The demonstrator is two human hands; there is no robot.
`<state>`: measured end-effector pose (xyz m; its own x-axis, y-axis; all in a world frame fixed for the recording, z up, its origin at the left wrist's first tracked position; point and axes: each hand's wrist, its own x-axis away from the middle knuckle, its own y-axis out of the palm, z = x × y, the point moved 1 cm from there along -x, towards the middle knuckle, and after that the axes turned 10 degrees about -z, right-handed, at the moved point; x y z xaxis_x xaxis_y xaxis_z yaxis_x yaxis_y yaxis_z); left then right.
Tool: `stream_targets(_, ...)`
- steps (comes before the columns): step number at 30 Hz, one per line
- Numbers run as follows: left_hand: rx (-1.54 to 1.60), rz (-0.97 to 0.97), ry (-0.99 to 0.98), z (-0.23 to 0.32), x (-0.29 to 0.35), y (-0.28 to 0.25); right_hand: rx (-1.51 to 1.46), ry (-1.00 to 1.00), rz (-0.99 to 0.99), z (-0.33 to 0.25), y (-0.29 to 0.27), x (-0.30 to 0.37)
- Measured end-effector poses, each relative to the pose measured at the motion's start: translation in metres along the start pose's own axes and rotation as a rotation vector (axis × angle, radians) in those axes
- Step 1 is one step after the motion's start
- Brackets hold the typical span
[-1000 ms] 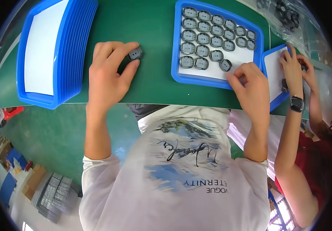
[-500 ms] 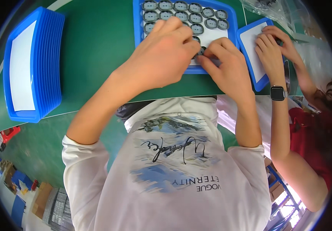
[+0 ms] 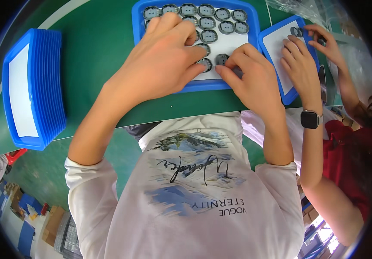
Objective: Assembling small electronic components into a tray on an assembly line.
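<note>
A blue tray point(image 3: 252, 39) with a white liner holds rows of grey oval plastic parts point(image 3: 209, 36), each with small holes. My left hand point(image 3: 160, 58) reaches over the tray's left side, fingers curled, its thumb and forefinger at a grey part point(image 3: 204, 64) in the near row; it hides several others. With thumb and forefinger, my right hand point(image 3: 252, 73) pinches another grey part point(image 3: 221, 59), a little right of that one and apart from it. My fingers partly cover both parts.
On the left of the green table point(image 3: 95, 47) stands a stack of blue trays point(image 3: 43, 86) with a white liner. To the right, a co-worker's hands point(image 3: 300, 64) are over a second blue tray point(image 3: 276, 56), with one grey part point(image 3: 296, 31) near its far corner. Clear plastic bags lie beyond.
My right hand has moved right across the tray with its part, away from my left hand. A grey part now shows on the co-worker's tray. The whole view has shifted slightly.
</note>
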<state>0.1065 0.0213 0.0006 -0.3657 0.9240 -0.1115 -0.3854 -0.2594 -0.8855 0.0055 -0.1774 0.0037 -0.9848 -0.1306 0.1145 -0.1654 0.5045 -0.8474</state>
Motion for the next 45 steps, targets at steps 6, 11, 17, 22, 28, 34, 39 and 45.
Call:
stream_targets(6,-0.004,0.023,-0.004,-0.006,0.008,-0.008,0.001,0.050,0.021,-0.007,0.002,-0.006)
stream_targets(11,0.017,0.041,-0.029,-0.005,0.006,-0.007,-0.139,0.036,-0.093,-0.003,-0.006,-0.009)
stream_targets(17,0.031,0.031,0.032,0.000,-0.001,0.003,-0.062,-0.088,-0.002,0.003,-0.005,-0.014)
stream_targets(22,0.038,0.082,0.043,-0.001,0.000,0.008,-0.018,-0.116,-0.001,0.007,0.003,-0.021)
stream_targets(28,0.050,0.020,0.078,-0.001,0.002,0.007,-0.072,-0.156,-0.005,0.010,-0.002,-0.018)
stream_targets(34,0.070,0.027,0.074,-0.001,0.000,0.007,-0.027,-0.226,0.010,0.012,0.005,-0.023)
stream_targets(39,0.082,0.017,0.080,-0.001,0.000,0.008,-0.075,-0.117,-0.036,0.008,-0.007,-0.019)
stream_targets(45,0.095,0.042,0.099,0.000,0.000,0.008,0.025,-0.187,0.048,0.012,-0.006,-0.030)
